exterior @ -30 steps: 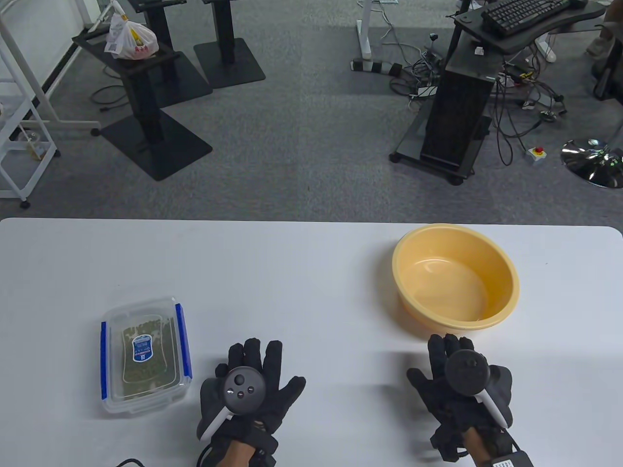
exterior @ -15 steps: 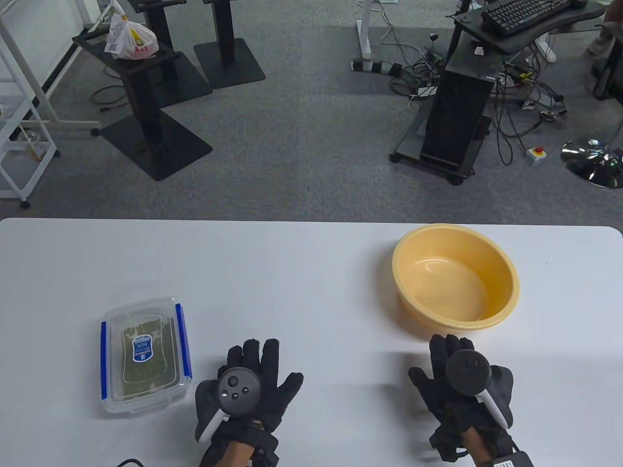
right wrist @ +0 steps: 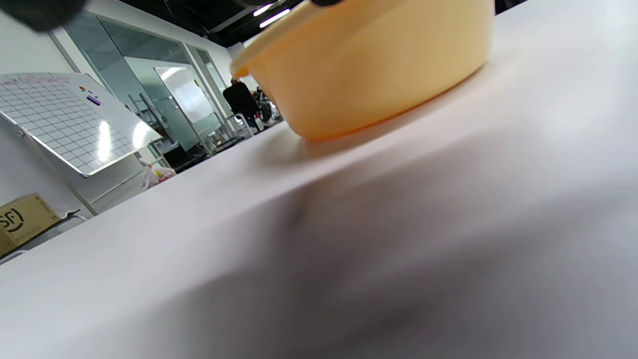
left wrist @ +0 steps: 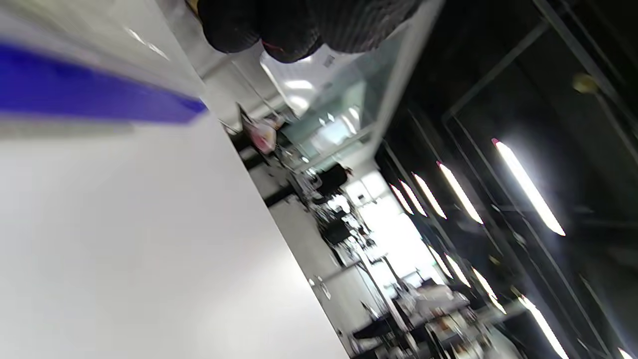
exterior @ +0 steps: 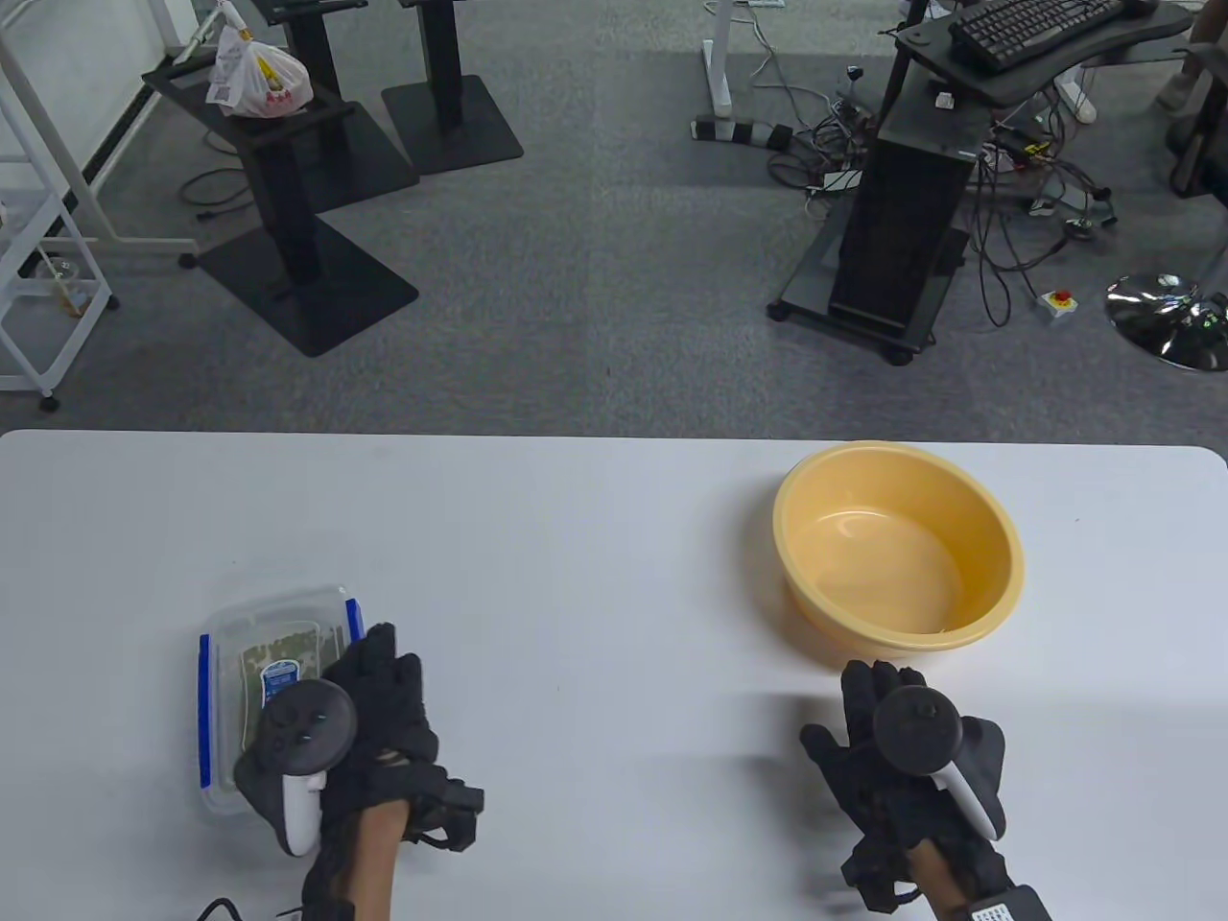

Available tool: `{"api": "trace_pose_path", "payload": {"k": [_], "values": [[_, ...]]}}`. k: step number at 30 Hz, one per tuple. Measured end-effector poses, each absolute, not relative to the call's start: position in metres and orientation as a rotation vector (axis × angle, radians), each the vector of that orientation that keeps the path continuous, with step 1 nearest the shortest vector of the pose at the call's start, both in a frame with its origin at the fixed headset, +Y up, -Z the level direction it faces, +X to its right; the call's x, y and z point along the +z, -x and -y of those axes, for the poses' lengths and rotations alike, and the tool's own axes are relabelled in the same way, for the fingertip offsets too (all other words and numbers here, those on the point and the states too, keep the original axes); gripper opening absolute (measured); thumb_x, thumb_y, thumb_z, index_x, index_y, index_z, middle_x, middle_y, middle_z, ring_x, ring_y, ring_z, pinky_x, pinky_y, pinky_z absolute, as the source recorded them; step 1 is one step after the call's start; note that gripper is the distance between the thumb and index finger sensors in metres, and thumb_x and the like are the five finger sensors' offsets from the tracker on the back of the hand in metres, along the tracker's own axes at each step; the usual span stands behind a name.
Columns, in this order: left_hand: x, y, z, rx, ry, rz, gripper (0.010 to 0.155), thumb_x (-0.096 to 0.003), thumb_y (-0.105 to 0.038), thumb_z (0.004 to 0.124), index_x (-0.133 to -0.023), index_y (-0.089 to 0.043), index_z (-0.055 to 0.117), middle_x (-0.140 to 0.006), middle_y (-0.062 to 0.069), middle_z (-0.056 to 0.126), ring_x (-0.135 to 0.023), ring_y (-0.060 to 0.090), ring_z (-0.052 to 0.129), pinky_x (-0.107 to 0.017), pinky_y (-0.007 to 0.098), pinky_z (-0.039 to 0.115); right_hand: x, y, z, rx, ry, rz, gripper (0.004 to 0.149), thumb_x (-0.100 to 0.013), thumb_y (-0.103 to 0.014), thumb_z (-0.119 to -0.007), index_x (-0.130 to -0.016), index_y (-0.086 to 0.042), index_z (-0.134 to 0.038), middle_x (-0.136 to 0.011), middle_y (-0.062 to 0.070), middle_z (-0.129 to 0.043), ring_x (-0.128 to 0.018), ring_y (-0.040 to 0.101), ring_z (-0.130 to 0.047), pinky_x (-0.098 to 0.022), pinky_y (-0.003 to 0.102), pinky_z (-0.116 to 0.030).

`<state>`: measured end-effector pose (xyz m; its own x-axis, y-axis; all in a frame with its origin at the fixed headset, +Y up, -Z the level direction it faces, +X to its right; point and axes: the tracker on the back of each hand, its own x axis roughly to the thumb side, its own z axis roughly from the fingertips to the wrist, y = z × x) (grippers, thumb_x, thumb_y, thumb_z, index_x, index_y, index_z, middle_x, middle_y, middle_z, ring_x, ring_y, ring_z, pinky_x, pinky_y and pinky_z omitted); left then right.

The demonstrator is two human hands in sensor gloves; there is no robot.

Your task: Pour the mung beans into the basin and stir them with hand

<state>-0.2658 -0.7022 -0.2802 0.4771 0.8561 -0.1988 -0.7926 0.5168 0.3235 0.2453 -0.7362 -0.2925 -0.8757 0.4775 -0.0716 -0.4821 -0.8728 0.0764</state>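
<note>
A clear lidded box of mung beans [exterior: 251,641] with blue clips lies at the table's front left. My left hand [exterior: 376,672], turned on its side, reaches over the box's right edge with fingers extended; the thumb is hidden. In the left wrist view the gloved fingertips [left wrist: 279,30] hang beside a blurred blue clip [left wrist: 99,94]. The yellow basin [exterior: 796,499] stands empty at the right. My right hand [exterior: 854,715] lies flat on the table just in front of it, fingers straight, holding nothing. The right wrist view shows the basin [right wrist: 369,65] close ahead.
The white table [exterior: 576,537] stretches between box and basin. Beyond its far edge the floor holds black stands [exterior: 297,240], a computer cart [exterior: 902,221] and loose cables.
My left hand has swung left from the bare table onto the right side of the bean box and rolled onto its edge. The right hand has stayed put.
</note>
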Motion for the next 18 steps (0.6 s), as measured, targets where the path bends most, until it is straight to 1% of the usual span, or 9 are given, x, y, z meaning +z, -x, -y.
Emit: {"api": "trace_pose_path", "payload": {"k": [4,7,10,13,14,15,16,17,18], "values": [[-0.281,0.311,0.703,0.869,-0.171,-0.497,0.061,-0.0581,-0.027,0.062,-0.113,-0.004,0.050,-0.113,0.032,0.043,-0.103,0.053,0.021,-0.066,0.071,0.023,-0.293,-0.246,0.736,2.641,0.072,-0.131,0.090,-0.029,-0.059,-0.064,-0.099,-0.013,-0.031,-0.100,0.017,-0.022,-0.093,0.040,-0.014,-0.063,0.067,-0.016],[-0.280,0.333,0.709,0.804,-0.119,-0.591,0.063,-0.0588,-0.028,0.061,-0.115,-0.010,0.039,-0.117,0.026,0.032,-0.105,0.045,0.012,-0.067,0.069,0.019,-0.293,-0.246,0.736,2.642,0.076,-0.135,0.090,-0.030,-0.059,-0.064,-0.099,-0.013,-0.031,-0.100,0.017,-0.022,-0.093,0.040,-0.014,-0.063,0.067,-0.016],[-0.279,0.349,0.718,0.736,-0.125,-0.688,0.063,-0.0580,-0.025,0.062,-0.114,-0.008,0.040,-0.117,0.027,0.032,-0.106,0.046,0.013,-0.068,0.069,0.023,-0.293,-0.246,0.736,2.646,0.079,-0.148,0.090,-0.030,-0.059,-0.064,-0.099,-0.013,-0.032,-0.100,0.017,-0.022,-0.093,0.040,-0.013,-0.063,0.067,-0.016],[-0.280,0.357,0.731,0.659,-0.022,-0.766,0.067,-0.0582,-0.028,0.064,-0.113,-0.005,0.033,-0.116,0.031,0.027,-0.104,0.050,0.010,-0.066,0.073,0.025,-0.292,-0.246,0.737,2.653,0.083,-0.161,0.089,-0.030,-0.059,-0.064,-0.099,-0.013,-0.032,-0.100,0.017,-0.022,-0.093,0.040,-0.013,-0.063,0.067,-0.016],[-0.281,0.359,0.740,0.639,0.056,-0.795,0.071,-0.0583,-0.029,0.066,-0.112,-0.004,0.027,-0.115,0.035,0.024,-0.102,0.054,0.009,-0.065,0.075,0.025,-0.292,-0.246,0.737,2.654,0.086,-0.165,0.089,-0.030,-0.059,-0.064,-0.099,-0.013,-0.032,-0.100,0.017,-0.022,-0.093,0.040,-0.013,-0.063,0.067,-0.016],[-0.278,0.361,0.745,0.623,0.099,-0.803,0.074,-0.0582,-0.037,0.060,-0.111,-0.005,0.019,-0.112,0.039,0.023,-0.100,0.062,0.013,-0.062,0.078,0.030,-0.293,-0.246,0.737,2.656,0.090,-0.173,0.089,-0.030,-0.059,-0.064,-0.099,-0.013,-0.032,-0.100,0.017,-0.022,-0.093,0.040,-0.013,-0.063,0.067,-0.016],[-0.278,0.360,0.746,0.640,0.025,-0.794,0.076,-0.0584,-0.039,0.061,-0.111,-0.005,0.018,-0.110,0.041,0.021,-0.098,0.067,0.018,-0.060,0.079,0.036,-0.293,-0.246,0.738,2.657,0.092,-0.180,0.089,-0.030,-0.059,-0.064,-0.099,-0.013,-0.032,-0.100,0.017,-0.022,-0.093,0.040,-0.013,-0.063,0.067,-0.016],[-0.279,0.359,0.746,0.622,-0.016,-0.807,0.078,-0.0577,-0.038,0.064,-0.111,-0.004,0.019,-0.108,0.046,0.027,-0.095,0.072,0.024,-0.058,0.082,0.039,-0.293,-0.246,0.738,2.657,0.093,-0.184,0.089,-0.030,-0.059,-0.064,-0.099,-0.013,-0.032,-0.100,0.017,-0.022,-0.093,0.040,-0.013,-0.063,0.067,-0.016],[-0.280,0.359,0.745,0.589,0.036,-0.811,0.078,-0.0579,-0.041,0.063,-0.111,-0.005,0.017,-0.107,0.047,0.031,-0.095,0.073,0.036,-0.057,0.082,0.045,-0.293,-0.246,0.738,2.658,0.093,-0.186,0.089,-0.030,-0.058,-0.064,-0.099,-0.013,-0.032,-0.101,0.016,-0.022,-0.093,0.040,-0.013,-0.063,0.067,-0.016]]}}
